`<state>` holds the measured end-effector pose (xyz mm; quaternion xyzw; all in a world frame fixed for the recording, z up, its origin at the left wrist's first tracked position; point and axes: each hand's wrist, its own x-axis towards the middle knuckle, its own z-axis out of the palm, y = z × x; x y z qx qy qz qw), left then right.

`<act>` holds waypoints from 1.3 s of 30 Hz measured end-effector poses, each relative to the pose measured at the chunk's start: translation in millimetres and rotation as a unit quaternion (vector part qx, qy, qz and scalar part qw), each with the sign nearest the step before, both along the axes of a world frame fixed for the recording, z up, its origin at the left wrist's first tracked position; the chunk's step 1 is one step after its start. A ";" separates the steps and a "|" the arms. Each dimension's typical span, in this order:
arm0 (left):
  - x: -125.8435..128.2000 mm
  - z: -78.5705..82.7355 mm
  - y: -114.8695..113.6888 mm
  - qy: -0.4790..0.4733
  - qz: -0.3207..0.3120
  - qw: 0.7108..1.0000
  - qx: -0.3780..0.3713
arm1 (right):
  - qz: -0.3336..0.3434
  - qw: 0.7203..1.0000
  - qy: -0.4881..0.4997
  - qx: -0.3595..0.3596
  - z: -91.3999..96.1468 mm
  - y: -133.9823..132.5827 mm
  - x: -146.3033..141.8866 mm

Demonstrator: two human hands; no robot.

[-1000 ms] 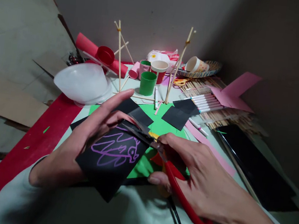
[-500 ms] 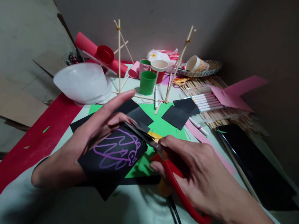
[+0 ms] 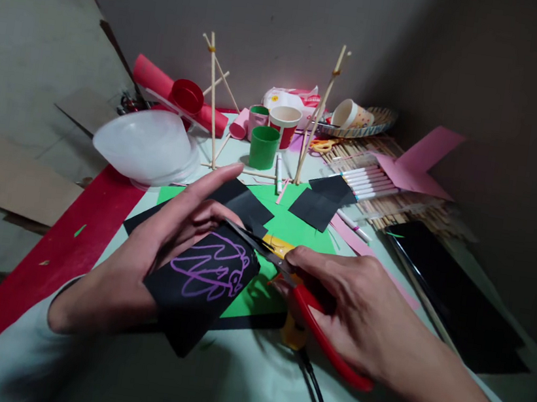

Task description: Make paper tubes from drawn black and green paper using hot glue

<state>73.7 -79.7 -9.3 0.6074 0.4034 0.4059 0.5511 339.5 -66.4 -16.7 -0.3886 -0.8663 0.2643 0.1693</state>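
My left hand (image 3: pixel 186 223) holds a piece of black paper (image 3: pixel 178 321) tilted up, on which a bear-like animal is drawn in purple outline. Red-handled scissors (image 3: pixel 329 344) are gripped in my right hand (image 3: pixel 357 311), their blades touching the paper's upper right edge by the drawn head. Beneath both hands lies a green sheet (image 3: pixel 260 299) with more black paper pieces (image 3: pixel 314 208) on it. A yellow tool (image 3: pixel 293 333) with a black cord sits behind the scissors, partly covered by my right hand.
At the back stand stick frames (image 3: pixel 212 101), a green cup (image 3: pixel 263 147) and a red-and-white paper cup (image 3: pixel 284 126). A translucent bowl (image 3: pixel 142 145) is on the left. White markers (image 3: pixel 370 183), wooden sticks (image 3: pixel 410 213), pink paper (image 3: pixel 423 155) and a black glossy slab (image 3: pixel 449 291) lie on the right.
The scissor handles have drawn closer together and the blades have closed further at the paper's edge. The black paper has shifted slightly; my left hand keeps its hold.
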 end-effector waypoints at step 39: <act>-9.4 -8.1 30.7 0.137 0.168 0.974 0.064 | -0.117 0.871 0.350 -0.326 1.0 9.4 -10.4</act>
